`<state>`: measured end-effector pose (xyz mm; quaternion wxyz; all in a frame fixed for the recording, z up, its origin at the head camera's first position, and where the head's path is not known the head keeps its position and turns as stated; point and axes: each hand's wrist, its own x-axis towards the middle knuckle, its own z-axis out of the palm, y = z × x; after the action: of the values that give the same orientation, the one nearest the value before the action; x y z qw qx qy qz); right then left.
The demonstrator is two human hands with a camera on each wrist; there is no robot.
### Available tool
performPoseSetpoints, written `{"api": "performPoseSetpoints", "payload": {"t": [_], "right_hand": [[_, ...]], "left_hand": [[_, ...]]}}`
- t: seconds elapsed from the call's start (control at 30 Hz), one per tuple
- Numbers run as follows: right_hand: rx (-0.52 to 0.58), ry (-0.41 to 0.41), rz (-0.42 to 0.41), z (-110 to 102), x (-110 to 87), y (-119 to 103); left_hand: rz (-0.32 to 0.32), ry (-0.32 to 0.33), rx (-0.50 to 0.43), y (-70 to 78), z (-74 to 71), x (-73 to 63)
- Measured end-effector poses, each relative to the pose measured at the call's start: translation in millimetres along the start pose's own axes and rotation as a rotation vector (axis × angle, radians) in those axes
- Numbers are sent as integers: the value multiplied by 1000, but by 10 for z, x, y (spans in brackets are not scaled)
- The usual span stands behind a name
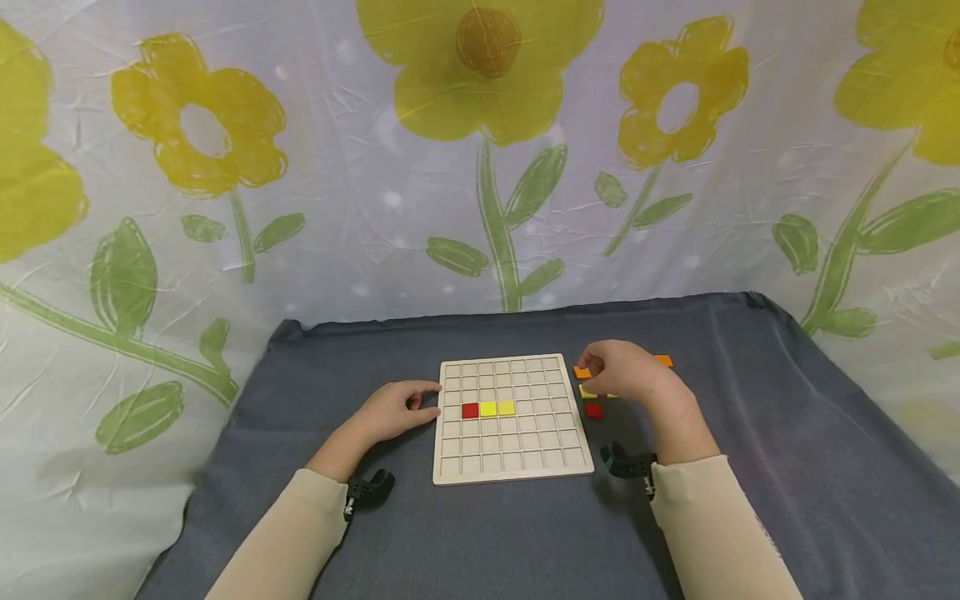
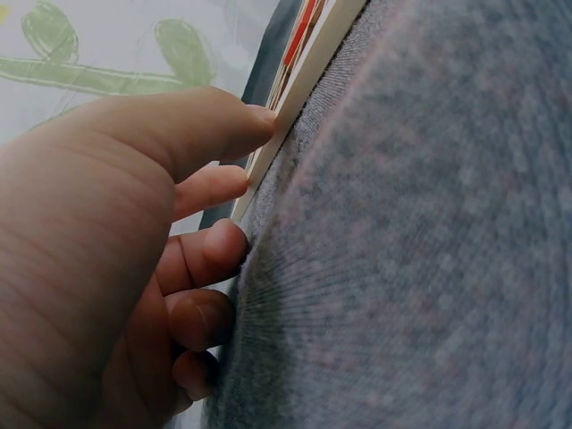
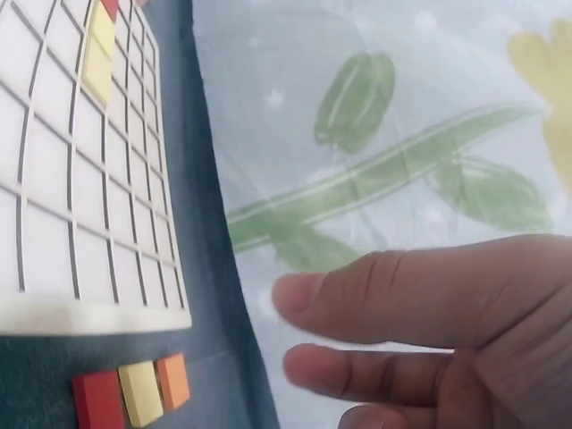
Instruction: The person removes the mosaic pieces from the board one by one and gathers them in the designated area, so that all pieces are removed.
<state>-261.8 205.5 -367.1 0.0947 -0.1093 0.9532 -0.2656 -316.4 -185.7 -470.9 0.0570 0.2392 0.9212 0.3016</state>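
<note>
A pale wooden grid board [image 1: 547,460] lies on the cloth, with a red tile [image 1: 470,411] and two yellow tiles [image 1: 497,408] side by side in one row. At the board's left edge, my left hand [image 1: 389,410] touches the rim with thumb and fingertips. My right hand [image 1: 626,372] hovers over loose tiles off the board's right side. Its thumb [image 3: 308,295] and forefinger stand apart with a gap between them, holding nothing. Close to it lie an orange tile [image 3: 173,382], a yellow tile [image 3: 140,393] and a red tile [image 3: 96,400] in a line.
Another orange tile [image 1: 663,361] shows behind the right hand, which partly hides further tiles. Dark grey cloth [image 1: 480,542] covers the table. A flower-printed curtain [image 1: 337,208] hangs behind it and at the sides. Both wrists wear black camera mounts [image 1: 367,490].
</note>
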Motion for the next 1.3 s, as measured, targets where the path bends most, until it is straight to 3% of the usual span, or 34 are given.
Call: {"api": "performPoseSetpoints", "payload": {"t": [0.27,0.57,0.87,1.3], "right_hand": [[-80,72,-106,115,49,-170],[-203,103,-210,416,135,-403],[-258,83,-223,703,207,-530],[-328,59,-270,902,256,-566]], "left_hand": [[-5,2,11,5,-1,-1],[-12,0,21,36,-17,-14],[-11,2,19,38,-13,-8],[-9,2,16,31,-12,-13]]}}
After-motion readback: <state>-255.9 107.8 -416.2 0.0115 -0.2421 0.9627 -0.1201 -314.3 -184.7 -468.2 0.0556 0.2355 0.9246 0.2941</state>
